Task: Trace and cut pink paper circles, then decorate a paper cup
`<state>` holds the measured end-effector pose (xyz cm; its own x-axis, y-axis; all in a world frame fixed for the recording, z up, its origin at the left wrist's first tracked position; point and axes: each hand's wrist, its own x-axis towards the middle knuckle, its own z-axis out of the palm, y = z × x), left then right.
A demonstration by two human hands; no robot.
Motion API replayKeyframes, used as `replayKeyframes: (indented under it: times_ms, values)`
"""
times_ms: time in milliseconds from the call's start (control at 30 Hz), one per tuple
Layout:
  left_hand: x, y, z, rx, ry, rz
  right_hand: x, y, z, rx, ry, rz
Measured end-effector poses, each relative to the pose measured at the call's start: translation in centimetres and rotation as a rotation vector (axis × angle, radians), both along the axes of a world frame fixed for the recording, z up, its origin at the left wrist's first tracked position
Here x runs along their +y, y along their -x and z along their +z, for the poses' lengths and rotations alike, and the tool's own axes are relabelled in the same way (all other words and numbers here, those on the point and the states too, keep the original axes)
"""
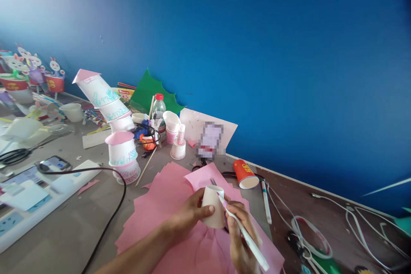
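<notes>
A white paper cup [213, 212] is gripped in my left hand [192, 209], its narrower end up and the thumb lying across its side. My right hand [240, 222] holds a white marker pen [248, 242] with a pink tip. That tip is at the cup's upper right edge; whether it touches, I cannot tell. Both hands are over pink paper sheets [160, 197] with uneven edges. Part of a pair of scissors [212, 182] shows behind the cup. Left of the paper stands a leaning tower of decorated paper cups [123, 147] with pink and teal drawings.
A red paper cup [245, 174] lies on its side, near another white marker [266, 203]. White cables [308, 231] spread at the right. A power strip [48, 199] and a black cable [120, 205] lie at the left. A red-capped bottle [158, 105] stands at the back by the blue wall [305, 72].
</notes>
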<state>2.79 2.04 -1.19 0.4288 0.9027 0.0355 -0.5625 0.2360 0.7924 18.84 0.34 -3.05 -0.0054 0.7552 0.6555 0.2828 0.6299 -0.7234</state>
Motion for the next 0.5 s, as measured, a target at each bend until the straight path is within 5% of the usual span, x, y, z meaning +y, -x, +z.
replayKeyframes:
  times_ms: [500]
  values:
    - [0.08, -0.07, 0.06, 0.029, 0.035, 0.022, -0.07, -0.13, 0.21, 0.027, 0.035, -0.030]
